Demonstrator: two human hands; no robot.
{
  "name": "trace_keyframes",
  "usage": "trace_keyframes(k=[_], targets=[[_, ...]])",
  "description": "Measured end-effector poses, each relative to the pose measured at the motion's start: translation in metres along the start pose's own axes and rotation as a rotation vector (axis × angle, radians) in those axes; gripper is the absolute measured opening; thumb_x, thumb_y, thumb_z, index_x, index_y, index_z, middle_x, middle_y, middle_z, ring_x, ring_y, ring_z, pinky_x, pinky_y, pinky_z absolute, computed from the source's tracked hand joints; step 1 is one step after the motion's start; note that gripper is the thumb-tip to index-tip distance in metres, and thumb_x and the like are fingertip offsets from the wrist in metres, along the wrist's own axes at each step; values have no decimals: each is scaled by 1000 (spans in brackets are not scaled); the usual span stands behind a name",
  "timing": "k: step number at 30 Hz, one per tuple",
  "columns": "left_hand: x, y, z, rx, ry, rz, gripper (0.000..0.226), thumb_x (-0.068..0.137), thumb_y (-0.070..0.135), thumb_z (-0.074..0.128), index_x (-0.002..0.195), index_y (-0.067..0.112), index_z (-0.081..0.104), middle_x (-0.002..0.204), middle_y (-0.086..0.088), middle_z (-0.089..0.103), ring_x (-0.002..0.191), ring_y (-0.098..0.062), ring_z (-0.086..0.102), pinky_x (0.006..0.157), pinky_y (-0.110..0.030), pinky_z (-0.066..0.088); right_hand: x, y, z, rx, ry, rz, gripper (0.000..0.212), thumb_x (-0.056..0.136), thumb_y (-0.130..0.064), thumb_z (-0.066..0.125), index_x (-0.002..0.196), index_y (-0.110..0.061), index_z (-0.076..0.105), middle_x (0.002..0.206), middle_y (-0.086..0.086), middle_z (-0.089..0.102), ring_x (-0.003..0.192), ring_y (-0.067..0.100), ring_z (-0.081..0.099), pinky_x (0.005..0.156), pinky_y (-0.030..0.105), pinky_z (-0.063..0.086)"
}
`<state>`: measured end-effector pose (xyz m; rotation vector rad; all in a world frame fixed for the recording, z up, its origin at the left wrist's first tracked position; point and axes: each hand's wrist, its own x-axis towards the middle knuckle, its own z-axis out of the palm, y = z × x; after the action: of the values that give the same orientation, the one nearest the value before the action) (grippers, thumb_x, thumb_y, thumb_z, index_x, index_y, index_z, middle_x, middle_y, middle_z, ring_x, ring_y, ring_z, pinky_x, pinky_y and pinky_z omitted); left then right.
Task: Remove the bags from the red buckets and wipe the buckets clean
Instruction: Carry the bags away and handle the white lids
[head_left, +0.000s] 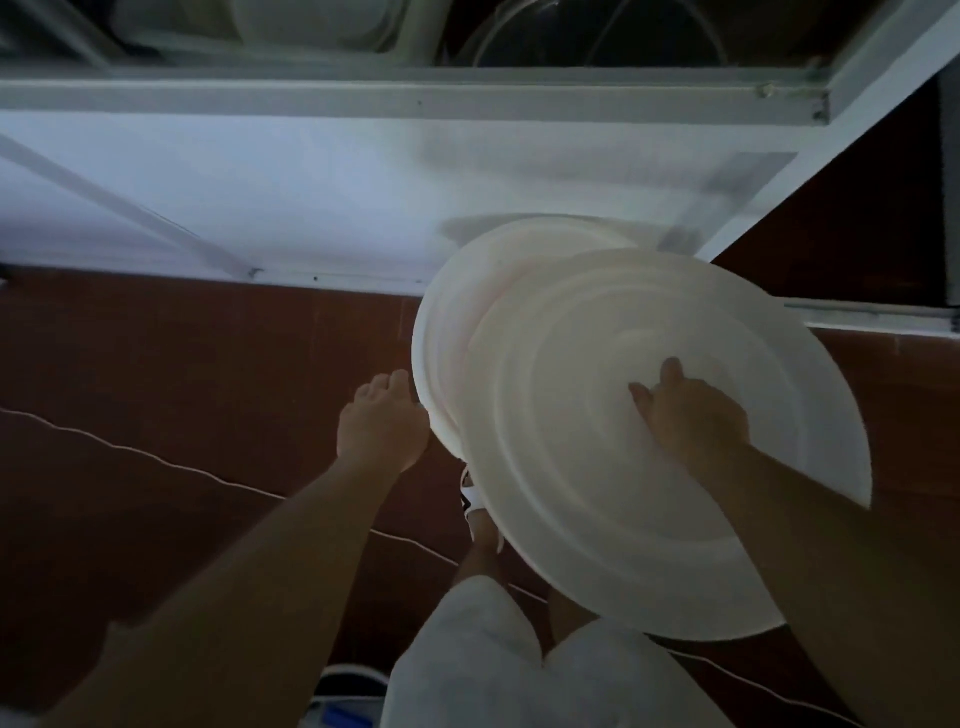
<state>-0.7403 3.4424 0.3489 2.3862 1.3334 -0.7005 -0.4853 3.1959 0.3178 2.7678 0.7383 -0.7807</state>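
Left hand: fingers curled at the left rim of the rear white lid; a firm grasp cannot be confirmed. Right hand: fingers laid on top of the front white lid, pressing, not clenched. Red buckets and bags: not in view. Step in hand appears preparatory: lids being placed at the white shelf. Next: locate the buckets

- Large round white plastic lid, ribbed with concentric rings, tilted, held above the floor.
- Second round white plastic lid behind it, partly overlapped, faintly pink inside.
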Motion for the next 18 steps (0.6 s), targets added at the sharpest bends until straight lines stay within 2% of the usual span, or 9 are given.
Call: trace_keyframes(k=[3, 6, 8, 12, 18], targets=[[10, -21, 15, -29, -5, -38, 63, 99, 36, 50, 157, 15, 33, 152, -12, 49, 139, -35, 46, 108, -51, 43, 20, -22, 12, -27, 9, -38, 53, 103, -58, 29, 124, -11, 37, 89, 15, 65, 73, 32, 60, 57, 33, 36], [23, -40, 31, -28, -11, -65, 66, 98, 36, 51, 158, 15, 32, 151, -13, 50, 138, -36, 47, 108, -52, 43, 40, -44, 31, -47, 3, -57, 57, 104, -56, 31, 131, -7, 34, 103, 19, 68, 94, 36, 69, 65, 36, 39], [32, -48, 41, -20, -21, -65, 66, 97, 36, 51, 157, 15, 33, 150, -13, 51, 137, -36, 48, 107, -52, 43, 50, -57, 45, -42, 9, -57, 58, 104, -55, 33, 132, -5, 34, 107, 21, 67, 98, 37, 69, 67, 38, 40], [57, -52, 60, -18, -35, -42, 63, 98, 36, 52, 155, 15, 36, 148, -12, 52, 136, -36, 49, 107, -51, 43, 73, -84, 71, -7, 28, -51, 64, 104, -54, 33, 142, -3, 29, 113, 23, 64, 102, 39, 67, 73, 42, 47], [92, -51, 90, -49, -6, -14, 61, 95, 28, 52, 154, 14, 40, 146, -13, 53, 134, -37, 49, 106, -52, 43, 111, -106, 107, -35, 88, -93, 68, 105, -50, 36, 150, -1, 22, 114, 25, 61, 101, 42, 66, 68, 41, 44]])
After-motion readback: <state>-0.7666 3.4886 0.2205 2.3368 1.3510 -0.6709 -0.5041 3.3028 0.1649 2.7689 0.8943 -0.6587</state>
